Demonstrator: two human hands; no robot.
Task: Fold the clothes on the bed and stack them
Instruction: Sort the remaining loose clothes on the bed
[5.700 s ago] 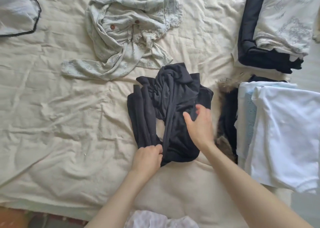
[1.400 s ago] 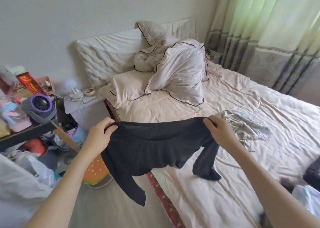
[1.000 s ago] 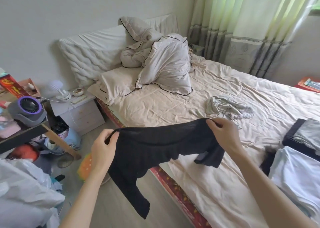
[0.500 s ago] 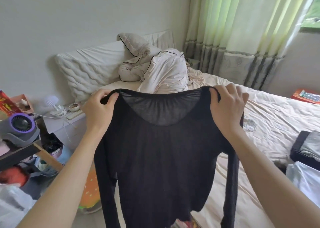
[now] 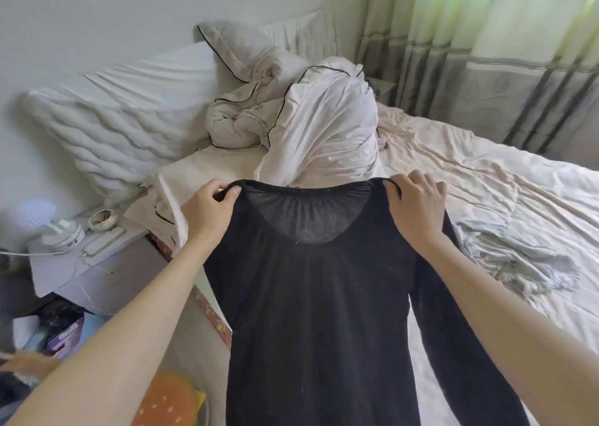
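A black long-sleeved top (image 5: 317, 312) hangs full length in front of me, neckline up, over the near edge of the bed (image 5: 486, 179). My left hand (image 5: 207, 215) pinches its left shoulder and my right hand (image 5: 416, 211) grips its right shoulder. The sleeves dangle at both sides, and the hem runs out of view at the bottom. A crumpled pale grey-green garment (image 5: 515, 257) lies on the sheet to the right of my right forearm.
A bunched white duvet (image 5: 324, 127) and pillows (image 5: 113, 117) fill the head of the bed. A nightstand (image 5: 97, 263) with a small fan, a bowl and a phone stands at the left. Clutter covers the floor at the lower left. Green curtains (image 5: 486, 36) hang behind the bed.
I picked the black top up from its crumpled heap on the bed, found the shoulders and lifted it until it hangs straight. In the last half second the view dipped slightly.
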